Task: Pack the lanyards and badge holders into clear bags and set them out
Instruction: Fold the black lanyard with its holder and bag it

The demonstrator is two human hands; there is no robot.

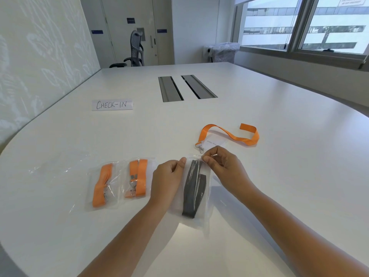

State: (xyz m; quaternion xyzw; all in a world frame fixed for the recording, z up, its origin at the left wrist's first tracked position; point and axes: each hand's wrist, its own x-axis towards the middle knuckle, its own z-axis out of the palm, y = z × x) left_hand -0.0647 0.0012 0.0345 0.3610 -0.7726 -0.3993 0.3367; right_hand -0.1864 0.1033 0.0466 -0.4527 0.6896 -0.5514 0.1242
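While both hands pinch the top edge of the clear bag lying on the counter with the dark lanyard inside, run left fingers and right fingers along the seal, pressing flat.

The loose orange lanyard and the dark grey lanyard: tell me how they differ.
The loose orange lanyard lies unbagged and unfolded across the table; the dark grey lanyard is folded inside a clear bag. No hand touches the orange one, while the left hand and right hand pinch the top of the grey one's bag. Both are flat ribbon straps.
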